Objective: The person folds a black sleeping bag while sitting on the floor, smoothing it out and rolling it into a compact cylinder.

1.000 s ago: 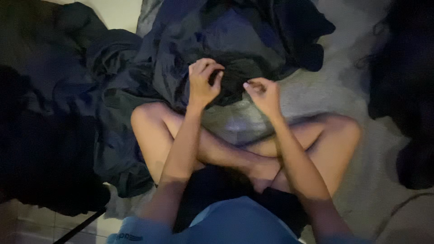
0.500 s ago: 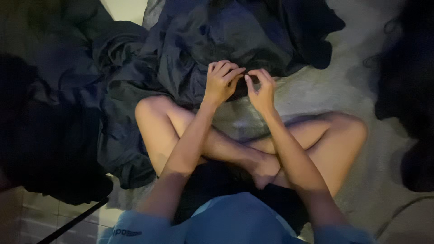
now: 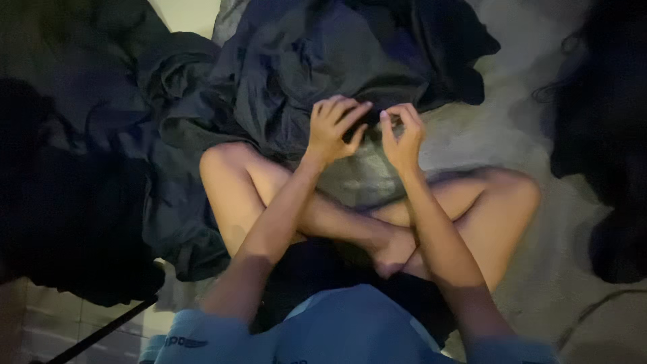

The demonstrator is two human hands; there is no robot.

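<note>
Both hands, left hand (image 3: 333,128) and right hand (image 3: 403,138), pinched the edge of the dark garment (image 3: 317,61), lying on the floor beyond crossed legs (image 3: 350,216), grips closed, seemingly to find an edge.

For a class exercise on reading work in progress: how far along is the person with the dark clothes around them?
Nothing looks folded or stacked. In hand: the left hand and right hand pinch an edge of the dark garment lying crumpled in front of the crossed legs. Left: that garment, the rumpled heap on the left and the dark pile on the right all lie loose.
</note>
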